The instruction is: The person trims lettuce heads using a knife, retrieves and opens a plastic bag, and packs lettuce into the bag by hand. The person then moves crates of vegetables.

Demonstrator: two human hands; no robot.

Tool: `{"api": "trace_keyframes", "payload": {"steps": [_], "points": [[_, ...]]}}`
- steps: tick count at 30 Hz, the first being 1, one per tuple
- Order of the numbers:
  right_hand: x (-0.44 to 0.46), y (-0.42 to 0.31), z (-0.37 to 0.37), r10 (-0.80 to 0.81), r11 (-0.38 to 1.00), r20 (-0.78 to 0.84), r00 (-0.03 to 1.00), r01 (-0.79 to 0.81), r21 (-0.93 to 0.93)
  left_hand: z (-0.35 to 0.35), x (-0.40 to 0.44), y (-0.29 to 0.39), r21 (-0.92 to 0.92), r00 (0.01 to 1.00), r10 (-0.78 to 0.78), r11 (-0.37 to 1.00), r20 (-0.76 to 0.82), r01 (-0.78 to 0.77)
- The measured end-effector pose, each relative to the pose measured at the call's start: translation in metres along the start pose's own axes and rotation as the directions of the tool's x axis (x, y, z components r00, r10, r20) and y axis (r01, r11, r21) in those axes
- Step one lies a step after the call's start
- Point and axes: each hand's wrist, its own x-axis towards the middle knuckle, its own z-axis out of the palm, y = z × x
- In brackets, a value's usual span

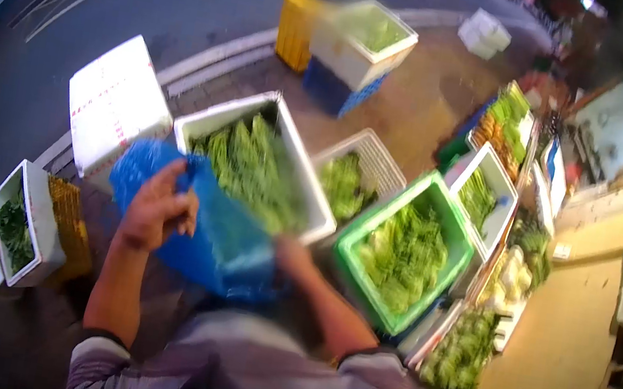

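A blue plastic bag (pixel 215 236) spreads across the front of my body, partly over the near edge of a white foam box (pixel 315 199) of long leafy greens (pixel 248 156). My left hand (pixel 159 207) has its fingers curled at the bag's left part and grips the plastic. At the bag's right end is my right hand (pixel 289 256), smeared by motion, so its fingers cannot be made out. Something green shows faintly through the bag; I cannot tell whether it is inside or behind.
A green crate (pixel 344 244) of lettuce and a pale basket (pixel 390 162) stand to the right. A closed foam box (pixel 118 103) is at left, with another foam box (pixel 49 255) of greens nearer. Beyond are stacked crates (pixel 296 33), a curb and a road.
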Motion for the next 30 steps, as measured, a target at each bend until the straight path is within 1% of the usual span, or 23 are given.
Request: {"api": "trace_keyframes", "payload": {"steps": [1, 2, 3, 4, 5, 6, 8, 10, 11, 12, 14, 16, 17, 20, 21, 23, 24, 25, 26, 27, 28, 29, 30], "points": [[0.016, 0.009, -0.008, -0.063, 0.998, -0.082, 0.995, 0.062, -0.018, 0.003, 0.003, 0.003, 0.011, 0.999, 0.033, 0.999, -0.002, -0.033], [0.022, 0.012, -0.014, -0.113, 0.985, -0.368, 0.923, 0.152, 0.079, 0.004, 0.003, 0.002, -0.002, 0.993, 0.115, 0.993, 0.010, -0.115], [0.017, -0.013, -0.048, -0.072, 0.983, -0.392, 0.917, 0.132, 0.127, 0.003, 0.000, 0.004, 0.042, 0.978, 0.200, 0.979, 0.053, -0.202], [0.017, -0.024, -0.065, -0.132, 0.944, -0.633, 0.763, 0.291, 0.154, 0.003, -0.004, 0.004, 0.031, 0.969, 0.246, 0.969, -0.004, -0.245], [0.009, -0.035, -0.083, -0.011, 0.885, -0.606, 0.795, 0.290, 0.364, -0.002, -0.008, 0.003, 0.032, 0.972, 0.227, 0.974, -0.064, -0.226], [0.001, -0.047, -0.100, -0.063, 0.875, -0.704, 0.708, 0.379, 0.303, -0.015, -0.007, -0.005, 0.013, 0.952, 0.295, 0.955, 0.077, -0.297], [-0.010, -0.061, -0.106, 0.091, 0.713, -0.648, 0.756, 0.405, 0.573, -0.018, -0.010, -0.017, 0.039, 0.969, 0.239, 0.970, 0.064, -0.242], [-0.007, -0.031, -0.079, 0.102, 0.742, -0.649, 0.754, 0.376, 0.554, -0.031, -0.017, -0.042, 0.021, 0.984, 0.157, 0.987, 0.086, -0.159], [-0.007, -0.011, -0.062, 0.122, 0.810, -0.613, 0.781, 0.278, 0.516, -0.033, -0.021, -0.053, 0.013, 0.989, 0.117, 0.993, 0.090, -0.119], [-0.017, 0.000, -0.055, 0.183, 0.767, -0.479, 0.858, 0.180, 0.616, -0.029, -0.019, -0.057, -0.005, 0.991, 0.080, 0.997, 0.107, -0.080], [-0.032, 0.023, -0.041, 0.052, 0.773, -0.230, 0.972, 0.107, 0.626, -0.018, -0.015, -0.066, -0.044, 0.992, 0.011, 0.999, 0.127, -0.006], [-0.053, 0.045, -0.031, -0.115, 0.618, -0.048, 0.992, 0.110, 0.779, -0.007, -0.009, -0.078, -0.043, 0.993, -0.047, 0.998, 0.104, 0.052], [-0.064, 0.056, -0.035, -0.189, 0.461, -0.001, 0.982, 0.090, 0.883, 0.000, -0.001, -0.085, -0.041, 0.993, -0.066, 0.997, 0.099, 0.071], [-0.091, 0.108, -0.056, 0.065, 0.222, 0.002, 0.998, -0.016, 0.975, 0.030, 0.023, -0.103, -0.023, 0.991, -0.120, 0.992, 0.058, 0.121], [-0.097, 0.137, -0.061, 0.199, 0.258, -0.060, 0.978, 0.007, 0.966, 0.042, 0.030, -0.108, -0.012, 0.990, -0.137, 0.990, 0.037, 0.137], [-0.120, 0.192, -0.080, 0.541, 0.506, -0.179, 0.822, -0.148, 0.850, 0.060, 0.047, -0.117, 0.053, 0.987, -0.149, 0.987, -0.055, 0.152], [-0.132, 0.241, -0.080, 0.635, 0.651, -0.255, 0.729, -0.328, 0.684, 0.072, 0.058, -0.122, 0.088, 0.984, -0.154, 0.983, -0.095, 0.162], [-0.143, 0.297, -0.067, 0.657, 0.710, -0.399, 0.640, -0.345, 0.614, 0.088, 0.068, -0.123, 0.115, 0.981, -0.136, 0.982, -0.136, 0.151], [-0.159, 0.328, -0.079, 0.740, 0.589, -0.357, 0.570, -0.292, 0.754, 0.102, 0.081, -0.123, 0.158, 0.979, -0.129, 0.975, -0.157, 0.154], [-0.172, 0.403, -0.059, 0.749, 0.616, -0.426, 0.507, -0.297, 0.729, 0.113, 0.095, -0.121, 0.201, 0.976, -0.118, 0.967, -0.182, 0.155], [-0.192, 0.414, -0.087, 0.780, 0.604, -0.424, 0.461, -0.373, 0.705, 0.123, 0.105, -0.116, 0.244, 0.972, -0.106, 0.957, -0.211, 0.157], [-0.201, 0.427, -0.101, 0.802, 0.590, -0.498, 0.329, -0.311, 0.745, 0.130, 0.117, -0.111, 0.301, 0.970, -0.089, 0.941, -0.226, 0.156], [-0.214, 0.451, -0.114, 0.784, 0.618, -0.530, 0.322, -0.335, 0.711, 0.132, 0.125, -0.108, 0.291, 0.970, -0.072, 0.946, -0.232, 0.140]]}}
